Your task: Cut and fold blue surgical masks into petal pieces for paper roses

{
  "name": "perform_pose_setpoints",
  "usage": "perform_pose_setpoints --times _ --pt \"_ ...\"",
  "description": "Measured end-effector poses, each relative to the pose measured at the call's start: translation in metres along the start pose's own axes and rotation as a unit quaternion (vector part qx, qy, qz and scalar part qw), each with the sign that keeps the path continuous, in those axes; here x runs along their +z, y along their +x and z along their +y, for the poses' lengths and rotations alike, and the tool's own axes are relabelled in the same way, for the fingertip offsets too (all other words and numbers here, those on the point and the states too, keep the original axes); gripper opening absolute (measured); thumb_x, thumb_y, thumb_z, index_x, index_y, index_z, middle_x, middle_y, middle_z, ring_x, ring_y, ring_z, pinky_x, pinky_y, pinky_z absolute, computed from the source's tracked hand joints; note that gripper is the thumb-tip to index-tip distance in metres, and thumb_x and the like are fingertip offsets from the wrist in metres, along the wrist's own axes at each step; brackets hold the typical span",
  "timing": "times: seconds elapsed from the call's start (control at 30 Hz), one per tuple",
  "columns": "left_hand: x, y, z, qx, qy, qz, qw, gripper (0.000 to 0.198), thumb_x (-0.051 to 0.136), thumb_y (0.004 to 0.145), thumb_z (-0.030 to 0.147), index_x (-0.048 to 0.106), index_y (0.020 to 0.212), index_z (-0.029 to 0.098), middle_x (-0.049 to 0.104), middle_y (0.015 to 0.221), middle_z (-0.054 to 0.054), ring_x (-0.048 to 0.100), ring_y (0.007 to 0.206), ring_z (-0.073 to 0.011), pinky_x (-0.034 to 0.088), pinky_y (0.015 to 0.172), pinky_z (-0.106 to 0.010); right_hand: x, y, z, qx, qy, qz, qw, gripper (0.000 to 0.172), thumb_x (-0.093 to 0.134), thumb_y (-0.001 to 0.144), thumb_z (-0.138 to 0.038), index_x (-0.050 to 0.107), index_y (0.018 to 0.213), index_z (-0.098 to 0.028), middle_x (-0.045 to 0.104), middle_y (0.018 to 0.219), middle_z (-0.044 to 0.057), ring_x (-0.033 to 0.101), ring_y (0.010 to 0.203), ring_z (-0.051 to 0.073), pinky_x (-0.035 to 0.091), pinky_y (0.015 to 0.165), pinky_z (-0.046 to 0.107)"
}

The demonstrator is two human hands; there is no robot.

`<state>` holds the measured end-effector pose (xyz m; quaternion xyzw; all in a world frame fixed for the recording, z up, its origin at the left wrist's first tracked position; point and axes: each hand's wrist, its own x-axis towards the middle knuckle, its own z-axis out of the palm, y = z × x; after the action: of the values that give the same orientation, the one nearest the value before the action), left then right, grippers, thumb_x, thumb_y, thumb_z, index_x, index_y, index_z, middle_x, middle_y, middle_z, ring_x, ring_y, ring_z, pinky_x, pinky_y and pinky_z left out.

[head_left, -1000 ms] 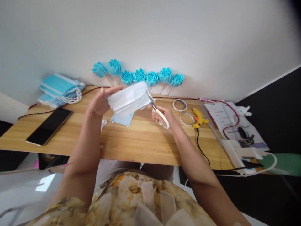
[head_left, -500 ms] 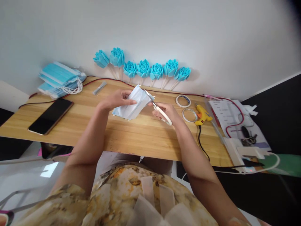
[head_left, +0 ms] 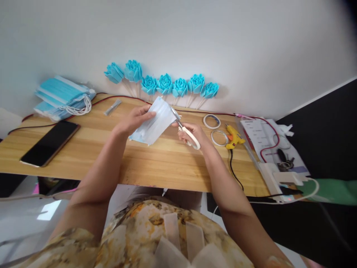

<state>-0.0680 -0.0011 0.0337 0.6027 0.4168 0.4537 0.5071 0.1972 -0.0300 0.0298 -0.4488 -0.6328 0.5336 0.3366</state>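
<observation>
Two bare hands, both yours, work above a wooden table [head_left: 167,163] in the head view, the only one here. Take the row of blue flowers [head_left: 164,84], seven on pale sticks along the wall, as your landmark.

The pale blue and white mask sheet [head_left: 156,124] is in front of the row's middle, on your side of it, tilted with one corner towards the flowers. Your left hand [head_left: 139,117] pinches its left edge, thumb lying on the near face, fingers partly hidden behind; the grip is nearly closed and looks light.

In front of the row's right half, your right hand [head_left: 192,133] is curled around the white handles of the scissors [head_left: 192,138]. The blades meet the sheet's right edge; how far apart they are, you cannot tell.

The sheet looks thin, soft and almost weightless, so it will probably sag or fold away from the blades if held far from the cut. It may be slightly slippery, and its edges could fray. A flat pinch closer to the cutting edge, with fingertips clear of the blades, should keep it taut without creasing.

Left of the row lies a pile of masks [head_left: 63,96]; to its right and nearer you, a yellow glue gun [head_left: 235,137].
</observation>
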Motion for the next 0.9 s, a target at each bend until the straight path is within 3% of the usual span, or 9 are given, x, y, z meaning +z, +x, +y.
perform_pose_setpoints --times 0.2,0.33,0.47,0.63,0.9 --pt "0.003 -0.004 0.013 -0.011 0.119 -0.084 0.989 0.066 0.071 0.079 0.065 0.069 0.122 0.016 0.075 0.112 -0.01 0.069 0.101 -0.0283 0.055 0.083 -0.033 0.005 0.001 0.003 0.024 0.014 -0.009 1.0 0.064 0.08 0.068 -0.047 0.075 0.121 -0.011 0.058 0.061 -0.005 0.048 0.049 0.007 0.034 0.047 0.023" --pt "0.004 -0.002 0.012 -0.027 0.163 -0.058 0.985 0.068 0.079 0.07 0.054 0.066 0.125 0.017 0.072 0.124 -0.01 0.066 0.113 -0.0303 0.054 0.087 -0.033 0.006 0.002 0.005 0.019 0.006 -0.02 1.0 0.067 0.079 0.071 -0.05 0.074 0.125 -0.01 0.055 0.061 -0.005 0.047 0.05 0.008 0.034 0.048 0.023" --pt "0.006 -0.001 0.01 -0.061 0.147 -0.027 0.987 0.06 0.08 0.069 0.048 0.068 0.119 0.015 0.074 0.118 -0.011 0.068 0.105 -0.0284 0.054 0.081 -0.032 0.001 0.004 0.014 -0.002 -0.019 -0.041 0.999 0.067 0.078 0.077 -0.052 0.071 0.131 -0.013 0.056 0.065 -0.004 0.046 0.054 0.009 0.034 0.05 0.024" --pt "0.002 -0.001 0.009 -0.084 0.111 -0.043 0.989 0.055 0.082 0.066 0.049 0.071 0.107 0.015 0.076 0.104 -0.009 0.068 0.089 -0.0226 0.053 0.072 -0.028 -0.006 0.007 0.022 -0.056 -0.067 -0.068 0.994 0.062 0.074 0.085 -0.053 0.07 0.135 -0.017 0.061 0.078 0.0 0.045 0.063 0.01 0.034 0.056 0.025" --pt "-0.004 -0.002 0.009 -0.109 0.083 -0.051 0.989 0.049 0.082 0.066 0.048 0.073 0.101 0.015 0.075 0.093 -0.007 0.065 0.075 -0.0174 0.051 0.063 -0.025 -0.008 0.006 0.022 -0.062 -0.056 -0.102 0.991 0.06 0.071 0.088 -0.053 0.068 0.136 -0.016 0.056 0.08 -0.001 0.043 0.066 0.011 0.033 0.059 0.025"
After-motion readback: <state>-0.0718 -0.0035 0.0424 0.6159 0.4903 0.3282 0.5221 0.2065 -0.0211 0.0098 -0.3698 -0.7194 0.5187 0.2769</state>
